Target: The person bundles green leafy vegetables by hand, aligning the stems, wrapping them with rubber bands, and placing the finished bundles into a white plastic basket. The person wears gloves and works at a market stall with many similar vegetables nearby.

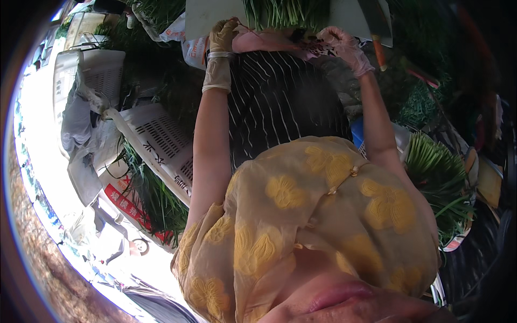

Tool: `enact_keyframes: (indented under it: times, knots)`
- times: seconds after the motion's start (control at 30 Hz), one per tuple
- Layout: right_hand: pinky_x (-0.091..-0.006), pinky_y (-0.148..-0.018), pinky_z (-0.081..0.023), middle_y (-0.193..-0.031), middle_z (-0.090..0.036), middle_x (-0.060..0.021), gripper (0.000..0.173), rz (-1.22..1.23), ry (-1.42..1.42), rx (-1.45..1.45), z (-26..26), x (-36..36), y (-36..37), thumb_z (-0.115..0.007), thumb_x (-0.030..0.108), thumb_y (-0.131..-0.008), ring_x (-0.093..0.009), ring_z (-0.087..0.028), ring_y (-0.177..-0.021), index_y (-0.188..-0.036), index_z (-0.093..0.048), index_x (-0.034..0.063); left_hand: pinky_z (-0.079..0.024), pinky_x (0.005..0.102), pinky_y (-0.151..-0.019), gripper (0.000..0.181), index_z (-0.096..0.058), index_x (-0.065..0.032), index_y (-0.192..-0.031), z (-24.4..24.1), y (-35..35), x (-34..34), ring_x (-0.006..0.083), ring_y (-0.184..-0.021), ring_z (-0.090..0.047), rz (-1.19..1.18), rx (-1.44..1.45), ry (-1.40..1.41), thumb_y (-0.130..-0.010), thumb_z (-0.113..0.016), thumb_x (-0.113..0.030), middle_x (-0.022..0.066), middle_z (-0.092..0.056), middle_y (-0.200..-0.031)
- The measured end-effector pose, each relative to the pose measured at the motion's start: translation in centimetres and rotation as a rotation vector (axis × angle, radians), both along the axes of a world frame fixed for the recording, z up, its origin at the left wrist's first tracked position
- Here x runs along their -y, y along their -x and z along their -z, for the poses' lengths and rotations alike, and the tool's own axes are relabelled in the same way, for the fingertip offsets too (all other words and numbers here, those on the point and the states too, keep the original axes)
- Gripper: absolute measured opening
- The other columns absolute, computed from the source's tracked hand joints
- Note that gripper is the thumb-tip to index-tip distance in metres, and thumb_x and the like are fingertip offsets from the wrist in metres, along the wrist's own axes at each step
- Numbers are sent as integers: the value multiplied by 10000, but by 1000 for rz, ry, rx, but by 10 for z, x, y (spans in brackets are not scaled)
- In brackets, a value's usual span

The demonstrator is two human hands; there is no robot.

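My left hand (pixel 222 37), in a tan glove with bangles at the wrist, pinches a thin reddish strand (pixel 247 26) that runs down to the right. Across from it, my right hand (pixel 342 45) wears a thin pinkish glove. Its fingers are bent beside a patterned cloth or bag (pixel 319 47), and whether they grip anything is unclear. Between and beyond both hands lies a bunch of green stalks (pixel 286 15), like chives, on a white board (pixel 214 11). The bunch's far end is cut off by the frame's top edge.
A knife (pixel 378 50) with an orange handle lies at the board's right side. White plastic crates (pixel 161 129) and long green leaves (pixel 161 194) are on the left. More bundled greens (pixel 434 173) stand by my right elbow. A striped black apron (pixel 282 101) covers my lap.
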State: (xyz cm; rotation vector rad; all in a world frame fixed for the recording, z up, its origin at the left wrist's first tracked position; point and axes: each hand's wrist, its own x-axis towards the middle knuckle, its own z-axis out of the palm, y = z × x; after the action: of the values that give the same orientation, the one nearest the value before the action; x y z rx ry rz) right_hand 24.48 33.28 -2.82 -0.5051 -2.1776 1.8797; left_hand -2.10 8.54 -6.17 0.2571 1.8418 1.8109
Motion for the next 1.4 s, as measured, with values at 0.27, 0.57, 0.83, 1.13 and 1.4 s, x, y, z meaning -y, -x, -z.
enact_keyframes:
  times: [0.27,0.57,0.83,1.13,1.4]
  knots:
    - [-347,-862,-520,-1121,-657,-193,516,695,-595,444,25,-48,101,-678,364,-894,-281,-651,-1055,-1290,-557,56,-513,424,-892,511,-678,-48,-1133,50,54,-112,314,-1084,-615,-99,-772,368,-773,-763,-401,198,-632,-1177]
    - [-376,-676,-536,-1110,-634,-167,586,-78,-1483,700,142,-42,123,-539,145,-901,-278,-647,-935,-1439,-369,-14,-506,464,-868,705,-493,-13,-1347,105,-5,-157,416,-1032,-636,34,-312,48,-829,-727,-431,252,-659,-1135]
    - [-295,-680,-497,-1145,-606,-117,505,-398,-2620,530,102,-18,54,-484,143,-941,-212,-615,-926,-1418,-373,21,-455,494,-966,729,-438,-3,-1373,83,-15,-118,460,-1178,-523,277,-521,442,-865,-640,-484,318,-545,-1269]
    - [-254,-724,-491,-856,-646,-25,221,-107,57,253,-92,15,37,-583,244,-980,-61,-588,-808,-946,-651,37,-529,352,-806,375,-703,-29,-1056,-26,-46,-8,241,-858,-681,324,-235,270,-808,-749,-307,154,-698,-943]
    - [-264,-680,-462,-948,-691,-73,338,-409,-62,558,-1,67,-5,-568,366,-970,-141,-583,-746,-1081,-656,59,-476,455,-957,599,-456,-166,-1372,16,-79,37,385,-1327,-433,231,-819,855,-803,-624,-90,156,-378,-1500]
